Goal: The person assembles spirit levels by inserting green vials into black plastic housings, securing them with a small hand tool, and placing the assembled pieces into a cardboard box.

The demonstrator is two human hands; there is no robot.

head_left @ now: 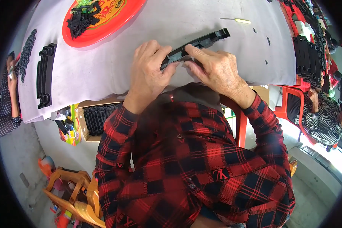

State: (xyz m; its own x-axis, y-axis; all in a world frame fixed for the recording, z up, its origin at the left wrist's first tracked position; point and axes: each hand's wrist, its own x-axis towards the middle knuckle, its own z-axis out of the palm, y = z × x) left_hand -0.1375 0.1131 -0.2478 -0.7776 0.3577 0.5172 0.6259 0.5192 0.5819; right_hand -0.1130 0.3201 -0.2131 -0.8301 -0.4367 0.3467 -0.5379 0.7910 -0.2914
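A long black plastic part (200, 42) lies slanted on the grey table (152, 22), near its front edge. My left hand (150, 66) grips its near, lower end with the thumb and fingers curled over it. My right hand (216, 68) holds the middle of the same part, index finger laid along its top and thumb below. The part's far end sticks out up and to the right, past my right fingers. Both sleeves are red and black plaid.
A red round tray (110, 26) with small black and green pieces sits at the back left. A curved black part (45, 74) lies at the left edge. Stacked black parts (307, 60) stand at the right. A cardboard box (97, 117) of black parts sits below the table. Other people sit at both sides.
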